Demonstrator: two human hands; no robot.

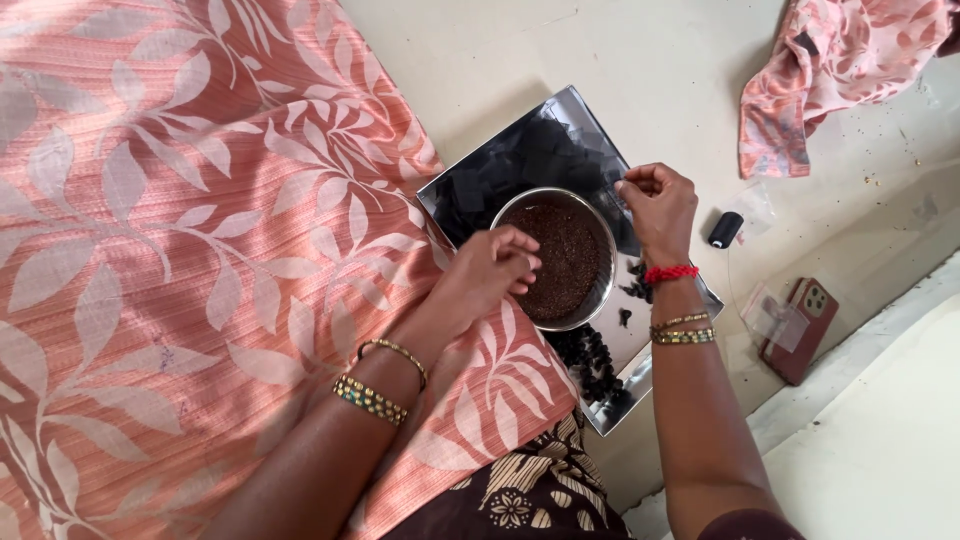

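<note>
Steel, the small round bowl [600, 270] sat on a shiny square tray [470, 190], full of tiny dark brown beads [565, 255]. A strung black length [590, 355] already lay heaped on the tray's near end, so I judged some stringing done and most of the bowl left. My left hand [490, 275] hovered at the bowl's rim, fingers curled together; whether they pinched anything I could not tell. My right hand [655, 205] pinched something fine, perhaps thread. A black thread spool [725, 229] and a phone [805, 325] lay on the floor beside the tray.
</note>
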